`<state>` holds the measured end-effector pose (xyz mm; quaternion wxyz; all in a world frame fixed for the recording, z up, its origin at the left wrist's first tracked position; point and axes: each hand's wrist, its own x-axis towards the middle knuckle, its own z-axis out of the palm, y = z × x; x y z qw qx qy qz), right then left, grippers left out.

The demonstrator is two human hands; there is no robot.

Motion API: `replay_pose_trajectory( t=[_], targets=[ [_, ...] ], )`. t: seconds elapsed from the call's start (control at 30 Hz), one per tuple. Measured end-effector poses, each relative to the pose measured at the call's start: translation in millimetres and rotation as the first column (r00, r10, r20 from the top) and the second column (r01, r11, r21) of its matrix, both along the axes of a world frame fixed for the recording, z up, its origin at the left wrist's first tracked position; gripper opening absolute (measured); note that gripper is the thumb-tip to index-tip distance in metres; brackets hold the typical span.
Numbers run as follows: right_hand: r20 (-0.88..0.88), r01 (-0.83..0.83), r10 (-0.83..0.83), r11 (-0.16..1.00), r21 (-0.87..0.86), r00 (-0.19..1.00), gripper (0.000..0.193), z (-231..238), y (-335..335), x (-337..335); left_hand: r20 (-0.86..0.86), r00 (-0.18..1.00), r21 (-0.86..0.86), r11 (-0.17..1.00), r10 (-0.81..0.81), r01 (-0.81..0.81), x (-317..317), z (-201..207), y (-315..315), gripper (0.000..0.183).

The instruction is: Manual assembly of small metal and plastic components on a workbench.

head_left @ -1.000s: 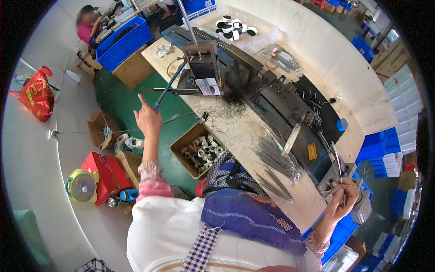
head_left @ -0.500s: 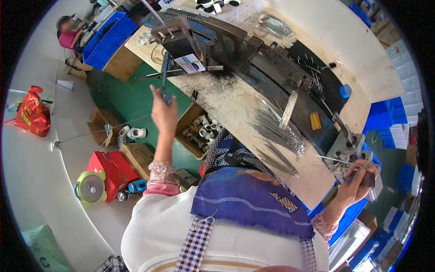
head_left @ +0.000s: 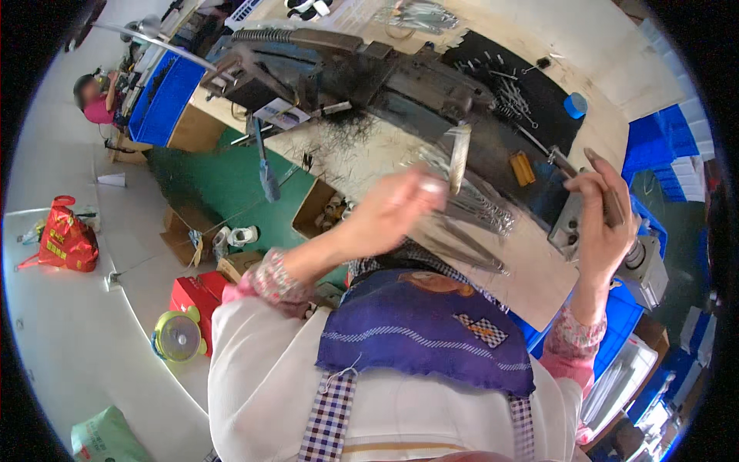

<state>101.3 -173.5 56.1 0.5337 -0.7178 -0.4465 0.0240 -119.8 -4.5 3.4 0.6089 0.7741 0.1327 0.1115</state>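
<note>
Hovering on the near side of the dark machine [head_left: 431, 88], the left hand [head_left: 396, 208] was blurred with its fingers curled, and I could not tell if it gripped anything. The right hand [head_left: 604, 219] was at the machine's right end with bent fingers; a dark piece [head_left: 613, 206] showed between them, but whether it was firmly held, I could not tell. The thin metal rods [head_left: 481, 208] lay in bundles on the wooden table [head_left: 539, 277], in front of the machine, just beside the left hand. Before the machine, a pale strip [head_left: 459, 158] stood in the way between this hand and a yellow block [head_left: 522, 168]. Behind the machine were a black mat [head_left: 477, 48] and a blue roll [head_left: 575, 105]. At its left end was a white label [head_left: 281, 113], whose printing was too small for reading. Well left of the machine, a red bag [head_left: 68, 239] carried yellow characters.
</note>
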Motion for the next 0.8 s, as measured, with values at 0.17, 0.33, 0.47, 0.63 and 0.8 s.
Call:
replay_pose_trajectory(
  t=[0.17, 0.33, 0.47, 0.63, 0.8],
  targets=[
    [0.353, 0.048, 0.047, 0.966, -0.255, 0.934, 0.02, -4.3, 5.9, 34.5, 0.055, 0.984, -0.144, 0.977, 0.167, -0.157, 34.8, -27.9, -19.7, 0.023],
    [0.564, -0.02, 0.228, 0.936, -0.35, 0.794, 0.022, -20.9, 35.0, 34.1, 0.127, 0.966, -0.896, 0.443, 0.224, 0.015, 62.7, 37.4, -37.8, 0.018],
    [0.659, -0.003, 0.24, 0.94, -0.34, 0.713, 0.022, -24.8, 50.3, 27.8, 0.202, 0.964, -0.944, 0.296, 0.173, 0.144, 40.4, 53.8, 16.8, 0.017],
    [0.585, -0.091, 0.297, 0.93, -0.355, 0.754, 0.018, -26.9, 45.4, 14.2, 0.373, 0.827, -0.928, 0.148, 0.421, 0.343, -12.0, 13.5, 61.3, 0.022],
    [0.561, 0.061, 0.225, 0.894, -0.444, 0.796, 0.017, -32.2, 105.5, 58.8, 0.202, 0.979, -0.012, 1.0, 0.019, -0.017, 18.5, 13.7, 19.3, 0.019]
  ],
)
